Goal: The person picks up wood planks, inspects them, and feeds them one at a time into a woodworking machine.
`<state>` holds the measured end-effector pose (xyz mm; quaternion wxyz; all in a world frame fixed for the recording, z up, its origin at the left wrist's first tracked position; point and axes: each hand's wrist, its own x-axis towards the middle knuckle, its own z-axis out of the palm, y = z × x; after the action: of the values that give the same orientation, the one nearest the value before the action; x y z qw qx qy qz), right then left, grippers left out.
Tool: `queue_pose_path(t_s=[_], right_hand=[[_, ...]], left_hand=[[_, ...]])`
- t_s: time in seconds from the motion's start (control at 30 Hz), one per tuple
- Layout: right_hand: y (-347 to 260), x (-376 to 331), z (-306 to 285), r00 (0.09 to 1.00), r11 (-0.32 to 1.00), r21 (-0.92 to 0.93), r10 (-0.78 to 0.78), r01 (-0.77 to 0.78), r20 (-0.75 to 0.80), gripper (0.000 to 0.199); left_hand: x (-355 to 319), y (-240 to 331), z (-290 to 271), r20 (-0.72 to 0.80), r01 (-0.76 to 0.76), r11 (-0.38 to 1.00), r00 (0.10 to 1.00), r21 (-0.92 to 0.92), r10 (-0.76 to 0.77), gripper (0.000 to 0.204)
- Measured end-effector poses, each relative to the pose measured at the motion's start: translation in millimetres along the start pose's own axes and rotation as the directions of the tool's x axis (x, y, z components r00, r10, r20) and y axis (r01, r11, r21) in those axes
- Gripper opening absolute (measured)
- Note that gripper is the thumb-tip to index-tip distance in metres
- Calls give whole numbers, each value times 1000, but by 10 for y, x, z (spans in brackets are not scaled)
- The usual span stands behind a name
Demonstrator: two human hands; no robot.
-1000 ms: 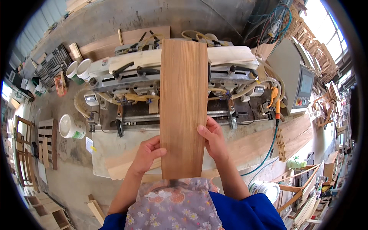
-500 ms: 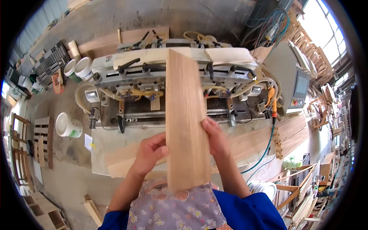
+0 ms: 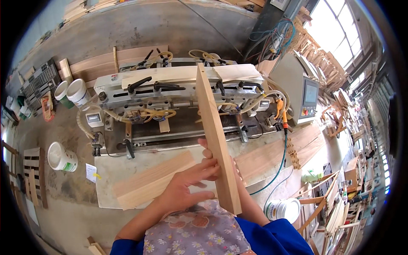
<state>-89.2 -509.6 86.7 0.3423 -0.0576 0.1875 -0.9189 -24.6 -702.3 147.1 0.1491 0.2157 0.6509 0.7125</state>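
A long wooden board (image 3: 217,146) stands on its narrow edge in front of me, one end pointing away over the machine and the near end by my apron. My right hand (image 3: 205,149) grips it from behind; its fingertips show past the board's left side, and the rest is mostly hidden. Against the board's left side rest the fingertips of my left hand (image 3: 192,180), its fingers stretched and thumb apart. On the worktable (image 3: 106,172) below lies a second wooden board (image 3: 155,176), partly under my left hand and forearm.
Beyond the table stands a clamping machine (image 3: 170,91) with black levers and yellow hoses. A control cabinet (image 3: 304,93) is at its right. Another wide board (image 3: 276,155) lies on the table's right, near an orange air gun (image 3: 280,111). White buckets (image 3: 63,157) stand on the floor.
The board has been turned from its broad face onto its narrow edge. My left hand has let its grip loosen and spread its fingers; my right hand has gone behind the board.
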Motion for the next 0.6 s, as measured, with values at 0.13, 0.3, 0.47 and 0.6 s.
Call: queue_pose_path(t_s=[0.13, 0.3, 0.47, 0.6], right_hand=[[136, -61, 352, 994, 986, 168, 33, -16, -103, 60], [405, -111, 412, 983, 916, 391, 22, -92, 181, 72], [648, -268, 660, 998, 908, 414, -60, 60, -12, 70], [756, -292, 888, 975, 975, 108, -177, 192, -133, 66]], left_hand=[[-93, 10, -38, 118, -49, 998, 992, 45, 43, 64], [-162, -34, -41, 317, -148, 982, 943, 114, 105, 65], [-234, -58, -112, 420, -262, 959, 886, 111, 194, 62], [-282, -133, -172, 416, -308, 951, 867, 17, 274, 52]])
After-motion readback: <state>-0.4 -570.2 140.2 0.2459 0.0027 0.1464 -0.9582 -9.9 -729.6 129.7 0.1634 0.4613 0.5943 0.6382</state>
